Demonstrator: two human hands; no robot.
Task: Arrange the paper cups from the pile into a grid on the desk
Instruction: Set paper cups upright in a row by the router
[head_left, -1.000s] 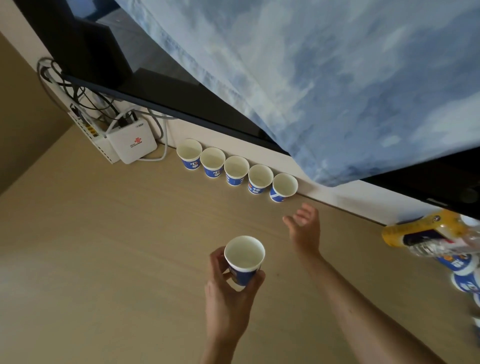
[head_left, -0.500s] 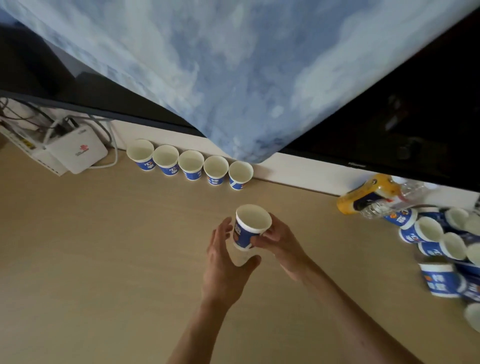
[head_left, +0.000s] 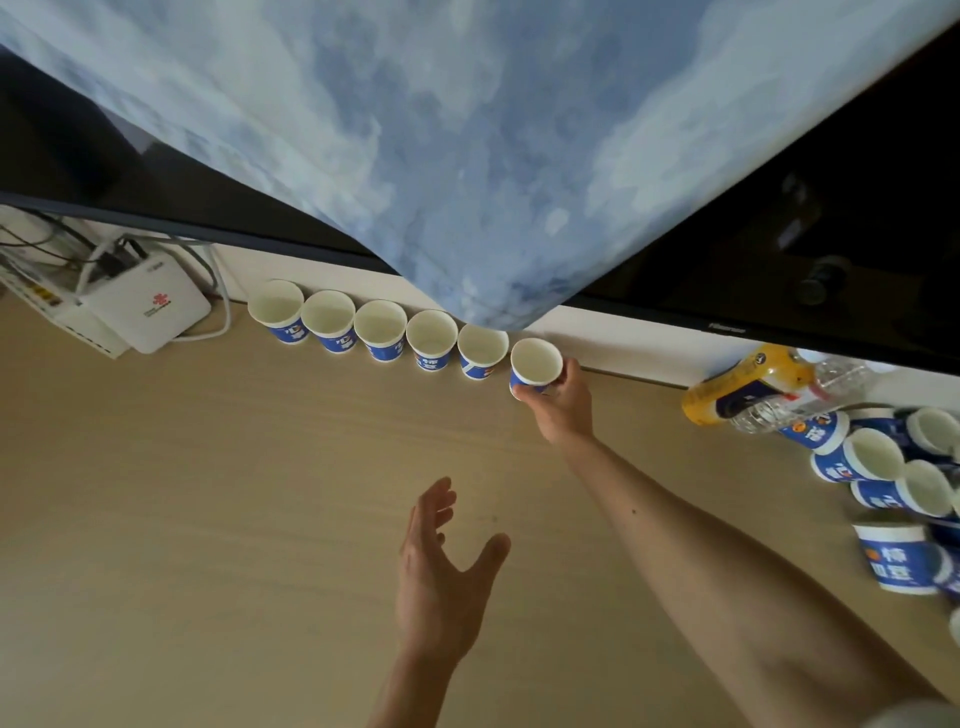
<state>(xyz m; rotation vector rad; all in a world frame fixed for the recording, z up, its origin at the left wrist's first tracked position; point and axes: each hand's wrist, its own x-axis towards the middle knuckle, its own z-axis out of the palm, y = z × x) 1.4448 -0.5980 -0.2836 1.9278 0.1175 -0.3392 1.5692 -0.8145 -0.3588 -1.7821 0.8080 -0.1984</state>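
Paper cups (head_left: 380, 327) stand five abreast, mouths up and rim beside rim, along the back of the worktop (head_left: 208, 519), under the dark screen (head_left: 779, 234) and its hanging blue cloth (head_left: 467, 156). A sixth cup (head_left: 536, 362) is now at the right end of that line, upright and just beside the fifth. The right hand (head_left: 563, 408) holds it, the grip closed round the lower wall with the thumb on the near side and fingers behind. The hand hides the base, so I cannot tell whether the cup sits on the worktop yet.

Half a second ago this cup was in mid-worktop with both hands on it, and a second ago the left hand (head_left: 441, 577) alone held it. It has since passed across and travelled to the back. The left hand is now free, its grip wide, fingers spread and holding nothing, above the bare middle of the worktop.

For the task, this reads as the first line gaining its sixth member, with release the only thing left in this placement. The pile (head_left: 883, 473) of tipped cups lies well apart at the right edge, next to a yellow bottle (head_left: 727, 395) on its side. Plenty of cups remain, and further rows are not yet begun. A white router (head_left: 145, 317) sits left of the line.
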